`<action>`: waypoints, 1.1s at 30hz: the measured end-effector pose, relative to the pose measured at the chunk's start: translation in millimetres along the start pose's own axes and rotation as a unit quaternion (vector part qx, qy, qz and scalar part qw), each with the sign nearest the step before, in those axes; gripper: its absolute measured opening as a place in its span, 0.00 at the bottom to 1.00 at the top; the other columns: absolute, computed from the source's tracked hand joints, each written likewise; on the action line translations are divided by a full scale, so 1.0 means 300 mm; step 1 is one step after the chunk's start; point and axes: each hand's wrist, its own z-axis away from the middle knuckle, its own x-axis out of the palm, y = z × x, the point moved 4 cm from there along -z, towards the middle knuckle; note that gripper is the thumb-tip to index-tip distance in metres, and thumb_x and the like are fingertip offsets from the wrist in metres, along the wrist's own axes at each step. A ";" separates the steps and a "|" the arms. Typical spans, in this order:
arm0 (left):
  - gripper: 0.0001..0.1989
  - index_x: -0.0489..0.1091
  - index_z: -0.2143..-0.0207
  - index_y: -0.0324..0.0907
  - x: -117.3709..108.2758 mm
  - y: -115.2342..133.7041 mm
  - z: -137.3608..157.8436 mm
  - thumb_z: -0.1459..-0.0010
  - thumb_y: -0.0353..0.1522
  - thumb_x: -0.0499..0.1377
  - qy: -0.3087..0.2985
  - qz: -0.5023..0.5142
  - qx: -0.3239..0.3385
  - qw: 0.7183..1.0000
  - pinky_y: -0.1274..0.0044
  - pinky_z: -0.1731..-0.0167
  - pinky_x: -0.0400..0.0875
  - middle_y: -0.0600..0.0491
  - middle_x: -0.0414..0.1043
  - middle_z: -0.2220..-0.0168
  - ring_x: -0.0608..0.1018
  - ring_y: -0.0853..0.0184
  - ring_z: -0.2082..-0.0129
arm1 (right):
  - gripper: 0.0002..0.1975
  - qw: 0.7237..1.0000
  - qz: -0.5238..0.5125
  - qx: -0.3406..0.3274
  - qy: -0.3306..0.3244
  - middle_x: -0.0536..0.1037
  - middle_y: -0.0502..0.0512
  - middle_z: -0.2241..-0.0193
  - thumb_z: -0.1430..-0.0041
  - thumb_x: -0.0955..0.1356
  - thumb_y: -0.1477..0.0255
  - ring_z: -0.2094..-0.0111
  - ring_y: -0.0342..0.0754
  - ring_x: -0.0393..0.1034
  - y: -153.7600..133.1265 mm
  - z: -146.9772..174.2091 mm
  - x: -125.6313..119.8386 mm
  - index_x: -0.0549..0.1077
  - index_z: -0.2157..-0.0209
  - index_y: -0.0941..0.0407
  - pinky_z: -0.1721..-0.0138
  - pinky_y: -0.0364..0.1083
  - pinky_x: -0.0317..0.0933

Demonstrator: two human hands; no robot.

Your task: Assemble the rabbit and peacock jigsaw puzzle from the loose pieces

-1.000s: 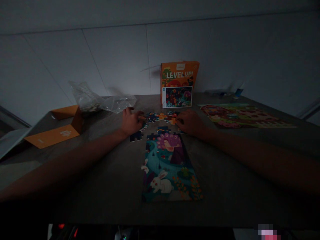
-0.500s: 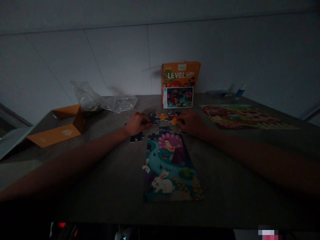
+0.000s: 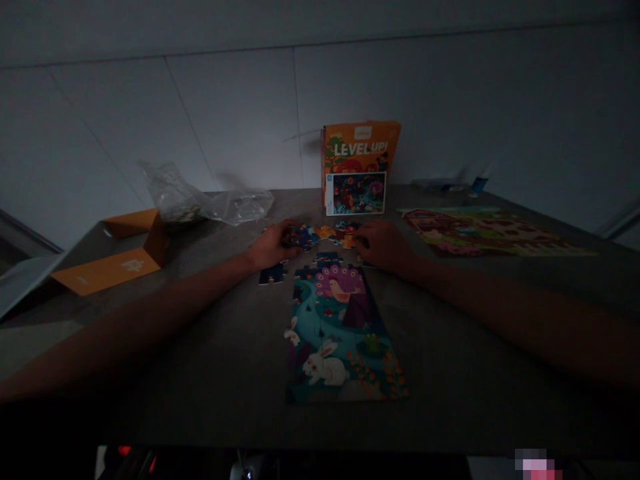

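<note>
Tabletop (image 3: 235,347), grey and dimly lit, bears a rectangular teal-and-purple cardboard puzzle section (image 3: 325,320) near its front edge; an upright orange cardboard box (image 3: 363,143) stands behind. Over the last second the person's left hand (image 3: 275,244) has moved inward to the small dark-blue and orange interlocking pieces (image 3: 325,232), while the right hand (image 3: 381,244) has stayed at their other side. The hands are apart, fingers curled, now both flanking the pieces; whether either grips one cannot be told. The section looks unchanged, so no piece seems newly joined to it.
</note>
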 end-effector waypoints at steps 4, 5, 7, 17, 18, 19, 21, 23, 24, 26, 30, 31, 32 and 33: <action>0.26 0.73 0.45 0.45 -0.003 0.019 0.008 0.48 0.37 0.66 -0.008 0.002 0.026 1.000 0.69 0.53 0.75 0.49 0.74 0.52 0.78 0.61 0.56 | 0.14 1.000 -0.002 0.000 0.001 0.82 0.61 0.59 0.35 0.63 0.73 0.57 0.53 0.74 0.000 0.000 0.001 0.81 0.62 0.59 0.55 0.48 0.60; 0.25 0.74 0.46 0.45 -0.004 0.022 0.010 0.48 0.36 0.66 -0.006 0.006 0.031 0.999 0.69 0.52 0.75 0.48 0.73 0.52 0.78 0.61 0.55 | 0.13 1.000 -0.004 0.000 0.002 0.83 0.61 0.59 0.35 0.63 0.73 0.58 0.53 0.74 0.000 0.000 0.002 0.81 0.62 0.59 0.55 0.48 0.60; 0.23 0.76 0.48 0.44 -0.007 0.026 0.013 0.48 0.35 0.65 0.000 0.016 0.043 0.999 0.69 0.52 0.76 0.48 0.72 0.52 0.77 0.61 0.54 | 0.13 1.000 -0.007 0.007 0.005 0.83 0.62 0.60 0.35 0.64 0.73 0.59 0.52 0.74 0.003 -0.001 0.004 0.81 0.62 0.59 0.56 0.48 0.60; 0.17 0.78 0.52 0.45 -0.026 0.062 0.029 0.45 0.32 0.64 0.021 0.018 0.095 0.995 0.70 0.52 0.75 0.50 0.73 0.56 0.77 0.64 0.58 | 0.12 1.000 -0.025 0.010 0.013 0.82 0.61 0.61 0.37 0.64 0.74 0.60 0.51 0.73 0.007 0.000 0.006 0.81 0.62 0.59 0.58 0.47 0.59; 0.17 0.77 0.52 0.44 -0.027 0.064 0.029 0.46 0.32 0.63 0.023 0.017 0.091 0.995 0.70 0.53 0.75 0.51 0.73 0.57 0.77 0.64 0.59 | 0.12 0.999 -0.028 0.008 0.014 0.82 0.61 0.61 0.37 0.64 0.74 0.60 0.51 0.73 0.007 0.000 0.007 0.81 0.62 0.60 0.58 0.47 0.59; 0.18 0.77 0.51 0.44 -0.028 0.065 0.029 0.46 0.31 0.63 0.023 0.015 0.087 0.996 0.71 0.53 0.75 0.51 0.73 0.57 0.77 0.64 0.59 | 0.12 0.999 -0.030 0.006 0.015 0.82 0.61 0.61 0.37 0.64 0.74 0.60 0.51 0.73 0.007 0.000 0.008 0.81 0.62 0.60 0.58 0.47 0.59; 0.19 0.77 0.51 0.43 -0.028 0.068 0.028 0.47 0.31 0.63 0.024 0.009 0.079 0.997 0.71 0.55 0.75 0.51 0.74 0.57 0.77 0.64 0.60 | 0.13 0.999 -0.032 0.004 0.019 0.82 0.61 0.60 0.36 0.64 0.74 0.60 0.51 0.73 0.010 0.000 0.011 0.81 0.62 0.60 0.58 0.47 0.59; 0.19 0.77 0.52 0.42 -0.028 0.068 0.028 0.47 0.31 0.63 0.030 -0.002 0.068 0.997 0.71 0.56 0.75 0.50 0.75 0.58 0.77 0.63 0.61 | 0.13 0.999 -0.029 0.003 0.024 0.82 0.61 0.61 0.36 0.64 0.74 0.61 0.51 0.73 0.012 0.000 0.015 0.81 0.62 0.59 0.58 0.47 0.60; 0.18 0.77 0.52 0.42 -0.029 0.066 0.027 0.47 0.32 0.62 0.037 -0.009 0.055 0.998 0.71 0.57 0.75 0.51 0.76 0.59 0.77 0.63 0.62 | 0.13 0.999 -0.028 0.001 0.025 0.82 0.60 0.61 0.36 0.63 0.73 0.61 0.51 0.73 0.013 -0.001 0.016 0.81 0.62 0.59 0.58 0.47 0.60; 0.17 0.78 0.53 0.42 -0.038 0.053 0.027 0.47 0.31 0.61 0.072 -0.024 0.011 0.997 0.71 0.58 0.75 0.51 0.77 0.61 0.78 0.63 0.63 | 0.14 0.999 -0.028 0.001 0.027 0.82 0.60 0.61 0.36 0.63 0.73 0.61 0.51 0.73 0.015 -0.001 0.018 0.81 0.62 0.58 0.59 0.47 0.59; 0.13 0.79 0.59 0.41 -0.070 -0.005 0.028 0.46 0.30 0.59 0.172 -0.026 -0.118 0.978 0.71 0.60 0.75 0.50 0.80 0.64 0.79 0.61 0.64 | 0.14 0.999 -0.025 0.000 0.021 0.82 0.61 0.62 0.36 0.63 0.74 0.61 0.51 0.73 0.014 -0.002 0.017 0.81 0.63 0.59 0.58 0.47 0.60; 0.12 0.79 0.61 0.41 -0.075 -0.022 0.028 0.46 0.30 0.58 0.185 -0.027 -0.143 0.972 0.70 0.59 0.75 0.50 0.81 0.64 0.80 0.60 0.64 | 0.14 0.999 -0.025 -0.001 0.020 0.82 0.61 0.61 0.36 0.63 0.74 0.60 0.51 0.73 0.014 -0.002 0.016 0.81 0.63 0.59 0.58 0.47 0.60; 0.11 0.79 0.62 0.42 -0.079 -0.038 0.028 0.45 0.31 0.58 0.191 -0.033 -0.165 0.967 0.68 0.59 0.75 0.49 0.81 0.64 0.80 0.59 0.64 | 0.14 0.999 -0.025 -0.001 0.021 0.82 0.61 0.61 0.36 0.63 0.74 0.60 0.52 0.73 0.014 -0.002 0.015 0.81 0.63 0.59 0.58 0.48 0.60; 0.12 0.79 0.62 0.42 -0.082 -0.051 0.027 0.44 0.32 0.57 0.192 -0.044 -0.177 0.964 0.66 0.58 0.75 0.48 0.81 0.64 0.80 0.57 0.63 | 0.14 0.999 -0.024 0.000 0.022 0.83 0.61 0.61 0.36 0.63 0.74 0.60 0.52 0.73 0.014 -0.002 0.015 0.81 0.62 0.59 0.58 0.47 0.60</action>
